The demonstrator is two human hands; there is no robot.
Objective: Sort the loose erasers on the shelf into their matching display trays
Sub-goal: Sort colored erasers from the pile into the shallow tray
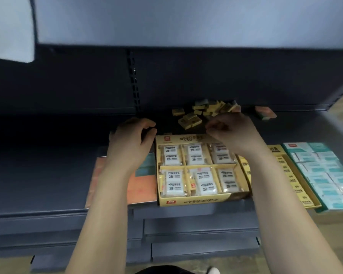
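We saw a dark, matte metal shelf [48,175]. Loose erasers [202,111], small yellow blocks, lay heaped at its back, behind the yellow cardboard tray [196,201]. Our left hand [131,139] curled loosely round nothing. Our right hand [230,131] was bunched, and we could not tell what it held.
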